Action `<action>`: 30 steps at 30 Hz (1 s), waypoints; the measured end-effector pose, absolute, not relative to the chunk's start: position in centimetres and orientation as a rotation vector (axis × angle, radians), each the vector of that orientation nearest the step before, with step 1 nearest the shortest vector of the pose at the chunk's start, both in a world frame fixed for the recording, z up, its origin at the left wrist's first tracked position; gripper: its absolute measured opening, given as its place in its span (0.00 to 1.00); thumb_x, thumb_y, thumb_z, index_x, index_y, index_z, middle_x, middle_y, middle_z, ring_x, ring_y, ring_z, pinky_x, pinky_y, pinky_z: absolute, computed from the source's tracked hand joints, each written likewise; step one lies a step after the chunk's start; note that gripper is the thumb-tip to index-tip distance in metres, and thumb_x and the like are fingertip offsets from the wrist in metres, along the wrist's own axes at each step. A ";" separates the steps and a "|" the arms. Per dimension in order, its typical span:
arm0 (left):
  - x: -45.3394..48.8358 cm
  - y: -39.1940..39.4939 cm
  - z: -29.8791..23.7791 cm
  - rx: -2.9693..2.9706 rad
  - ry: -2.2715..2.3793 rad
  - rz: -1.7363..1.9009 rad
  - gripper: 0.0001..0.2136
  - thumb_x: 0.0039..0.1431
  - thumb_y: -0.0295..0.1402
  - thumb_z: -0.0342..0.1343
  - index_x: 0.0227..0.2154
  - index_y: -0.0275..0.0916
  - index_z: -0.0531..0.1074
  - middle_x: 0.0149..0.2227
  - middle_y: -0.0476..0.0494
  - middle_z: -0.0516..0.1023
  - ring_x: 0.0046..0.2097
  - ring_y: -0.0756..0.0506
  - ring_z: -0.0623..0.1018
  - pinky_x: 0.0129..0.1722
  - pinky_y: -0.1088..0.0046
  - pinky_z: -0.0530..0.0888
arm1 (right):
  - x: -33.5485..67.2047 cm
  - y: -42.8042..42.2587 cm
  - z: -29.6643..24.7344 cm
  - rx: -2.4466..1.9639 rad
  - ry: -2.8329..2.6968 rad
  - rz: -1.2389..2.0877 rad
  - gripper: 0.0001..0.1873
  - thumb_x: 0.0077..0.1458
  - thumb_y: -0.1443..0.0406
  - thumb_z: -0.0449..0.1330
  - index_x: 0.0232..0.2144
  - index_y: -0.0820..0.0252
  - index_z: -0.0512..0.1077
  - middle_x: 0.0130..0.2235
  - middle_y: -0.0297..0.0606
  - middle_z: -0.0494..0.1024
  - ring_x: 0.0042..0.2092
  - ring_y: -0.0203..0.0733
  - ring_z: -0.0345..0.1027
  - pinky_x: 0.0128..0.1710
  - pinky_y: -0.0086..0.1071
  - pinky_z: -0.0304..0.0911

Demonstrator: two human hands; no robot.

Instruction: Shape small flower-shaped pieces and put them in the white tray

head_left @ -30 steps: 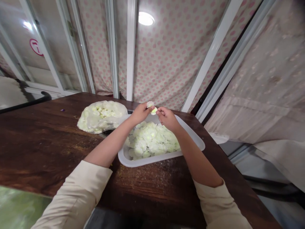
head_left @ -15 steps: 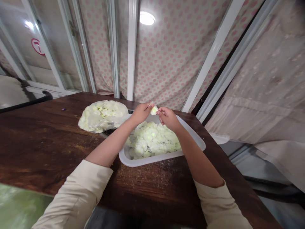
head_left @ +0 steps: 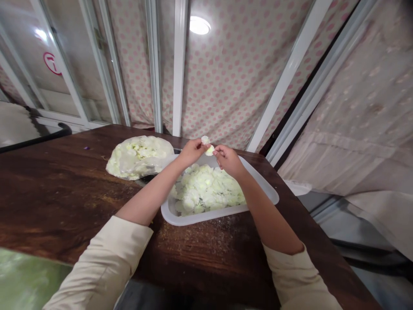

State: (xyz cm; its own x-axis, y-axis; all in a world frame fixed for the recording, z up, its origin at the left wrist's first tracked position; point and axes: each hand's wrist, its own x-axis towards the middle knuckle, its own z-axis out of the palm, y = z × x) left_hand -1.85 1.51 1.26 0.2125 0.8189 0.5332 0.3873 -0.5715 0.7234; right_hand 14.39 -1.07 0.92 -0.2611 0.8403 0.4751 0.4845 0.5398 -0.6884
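Over the far end of a dark wooden desk (head_left: 64, 193), a left hand (head_left: 192, 152) and a right hand (head_left: 228, 160) meet above a white plastic tray (head_left: 206, 218). Each grip is pinched almost closed, thumb against fingertips, on one small pale piece (head_left: 208, 145) of ruffled plant matter. Its white tuft stands up near the left hand, and a greener part sits by the right. Whether the two parts are still joined is hard to tell at this size.

That piece looks soft and light, so a loosened pinch could let it drop onto the heap below or onto the desk. Pulling too hard might shred it into scraps. Beneath the hands, a loose mound of pale green-white pieces (head_left: 206, 189) fills most of the tray, its frilly, crumpled surface heaped close to the shallow, rounded rim. A careless elbow or wrist could knock pieces over that low wall.

To the left lies a large rounded clump (head_left: 138, 157) wrapped in glossy clear plastic, with greenish bits showing through. Fine crumbs (head_left: 200, 234) scatter across the grainy wood in front of the tray. Cream sleeves (head_left: 103, 258) are pushed back from both forearms, leaving the skin bare.
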 end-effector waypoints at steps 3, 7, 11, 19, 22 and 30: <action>-1.9 1.7 1.3 2.068 1.097 1.314 0.15 0.54 0.41 0.50 0.19 0.36 0.63 0.19 0.52 0.62 0.24 0.53 0.61 0.24 0.75 0.56 | 14.3 -1.2 1.0 -1.067 -1.919 0.541 0.08 0.54 0.60 0.51 0.27 0.58 0.61 0.16 0.27 0.61 0.19 0.32 0.55 0.22 0.26 0.53; -2.1 2.1 1.2 1.993 1.127 1.417 0.15 0.56 0.40 0.47 0.18 0.36 0.62 0.19 0.51 0.64 0.24 0.52 0.63 0.25 0.75 0.58 | 14.4 -1.2 1.0 -1.075 -1.932 0.520 0.09 0.54 0.60 0.51 0.27 0.58 0.61 0.16 0.27 0.61 0.19 0.32 0.55 0.22 0.26 0.53; -2.3 2.9 0.4 1.913 1.285 1.403 0.14 0.53 0.39 0.49 0.18 0.37 0.62 0.18 0.51 0.63 0.23 0.52 0.62 0.24 0.75 0.58 | 14.7 -0.6 0.7 -1.109 -1.883 0.470 0.08 0.54 0.60 0.51 0.27 0.58 0.62 0.17 0.27 0.62 0.19 0.33 0.56 0.21 0.26 0.52; -1.8 2.5 -0.1 1.806 1.180 1.063 0.12 0.39 0.23 0.53 0.32 0.36 0.68 0.30 0.47 0.73 0.28 0.51 0.70 0.26 0.76 0.64 | 15.1 0.1 0.4 -1.189 -1.771 0.446 0.08 0.54 0.60 0.51 0.26 0.57 0.61 0.15 0.28 0.62 0.19 0.34 0.56 0.21 0.27 0.53; -1.7 2.1 0.8 1.661 1.078 1.206 0.10 0.46 0.28 0.51 0.34 0.36 0.69 0.33 0.46 0.75 0.30 0.51 0.72 0.28 0.76 0.64 | 14.9 -0.1 0.4 -1.172 -1.808 0.497 0.08 0.53 0.60 0.51 0.27 0.58 0.62 0.16 0.27 0.62 0.18 0.33 0.56 0.20 0.26 0.53; -1.9 2.4 0.5 1.897 0.903 1.234 0.15 0.50 0.44 0.55 0.23 0.35 0.67 0.18 0.52 0.65 0.21 0.54 0.63 0.23 0.77 0.59 | 14.2 -1.2 0.8 -1.081 -1.930 0.595 0.08 0.55 0.61 0.51 0.26 0.58 0.61 0.16 0.26 0.62 0.18 0.31 0.55 0.20 0.25 0.53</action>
State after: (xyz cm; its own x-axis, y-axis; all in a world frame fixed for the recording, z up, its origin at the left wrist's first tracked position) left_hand -1.90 2.38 0.48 0.3063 0.8363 0.4548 0.1800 -0.5200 0.8350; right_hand 14.22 -1.20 0.84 -0.2898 0.8551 0.4299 0.4645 0.5184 -0.7180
